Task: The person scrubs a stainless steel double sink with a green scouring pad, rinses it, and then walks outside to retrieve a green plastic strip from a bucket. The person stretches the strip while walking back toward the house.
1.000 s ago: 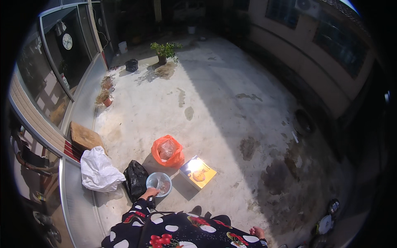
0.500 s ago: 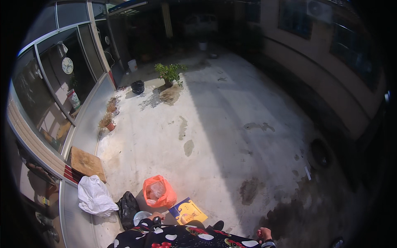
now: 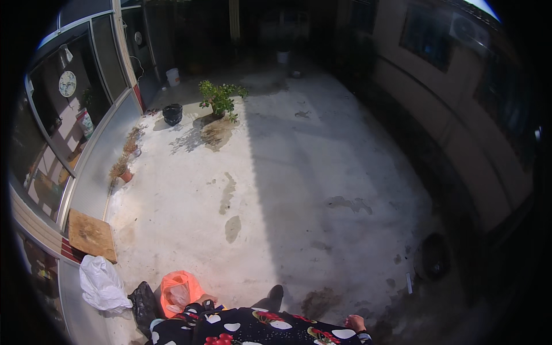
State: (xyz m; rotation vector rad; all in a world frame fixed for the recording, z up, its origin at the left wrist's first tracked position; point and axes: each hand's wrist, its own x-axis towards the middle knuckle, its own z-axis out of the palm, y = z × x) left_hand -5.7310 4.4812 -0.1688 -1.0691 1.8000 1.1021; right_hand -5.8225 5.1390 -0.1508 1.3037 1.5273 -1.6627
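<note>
Landmark: the orange bag (image 3: pixel 167 296), on the concrete floor (image 3: pixel 201 247), its mouth open around a clear plastic bag (image 3: pixel 179 295). Left of the orange bag are a black bag (image 3: pixel 144 307), just beside it, and a white sack (image 3: pixel 103 282), farther out.

Hazards (judgement):
- Tipping. The orange bag's thin walls look unable to resist a sideways push; a pull on the rim could fold or overturn it.
- Snagging. The loose clear plastic could catch on the fingers if the left hand (image 3: pixel 206 299) passes over the mouth.
- Tripping. A shoe (image 3: pixel 276 293) stands to the right of the orange bag; a step toward the bag could strike it.

Hand pose: The left hand is at the orange bag's right edge, arm low and forward. Its grip cannot be determined; the fingers are indistinct. The right hand (image 3: pixel 355 322) is well right of the orange bag, fingers curled inward, no object visible; full closure cannot be confirmed.
</note>
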